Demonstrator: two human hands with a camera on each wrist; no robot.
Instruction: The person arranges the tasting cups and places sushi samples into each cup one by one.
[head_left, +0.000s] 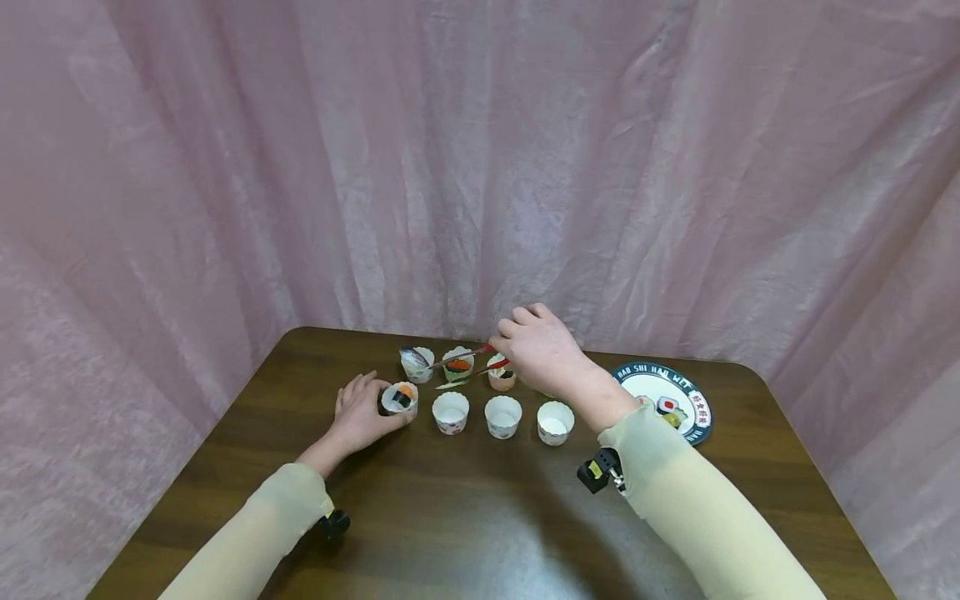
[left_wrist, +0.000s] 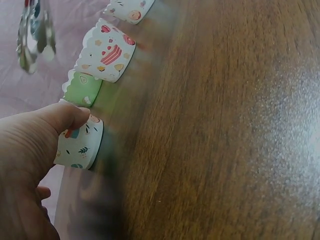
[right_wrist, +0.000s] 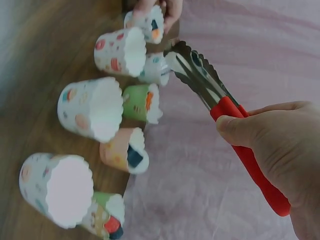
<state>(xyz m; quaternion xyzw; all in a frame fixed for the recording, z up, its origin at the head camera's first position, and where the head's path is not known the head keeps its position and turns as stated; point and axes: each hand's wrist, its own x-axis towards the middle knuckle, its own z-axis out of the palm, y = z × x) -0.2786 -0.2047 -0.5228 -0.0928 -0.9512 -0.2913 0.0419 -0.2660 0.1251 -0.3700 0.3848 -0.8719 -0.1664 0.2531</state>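
Observation:
My left hand (head_left: pixel 362 414) grips a white patterned paper cup (left_wrist: pixel 80 147), thumb on its near side. Inside that cup, a dark and orange sushi piece (head_left: pixel 402 396) shows. Raised over the back row, my right hand (head_left: pixel 542 346) holds red-handled metal tongs (right_wrist: pixel 235 125). Their scalloped tips are spread apart in the head view, above the far-left white cup (head_left: pixel 417 369) and the green cup (head_left: pixel 458 368). The green cup contains an orange-topped piece (right_wrist: pixel 149 100). Beside it, an orange cup (right_wrist: pixel 112 152) contains a dark and white piece (right_wrist: pixel 135 156).
Three white cups, such as the middle one (head_left: pixel 502 419), stand in the front row, right of my left hand. Another green cup (right_wrist: pixel 101 200) is partly hidden behind my right hand. A blue-rimmed plate (head_left: pixel 703 421) with several sushi pieces lies at the right. Pink curtain (head_left: pixel 480 167) hangs behind the table.

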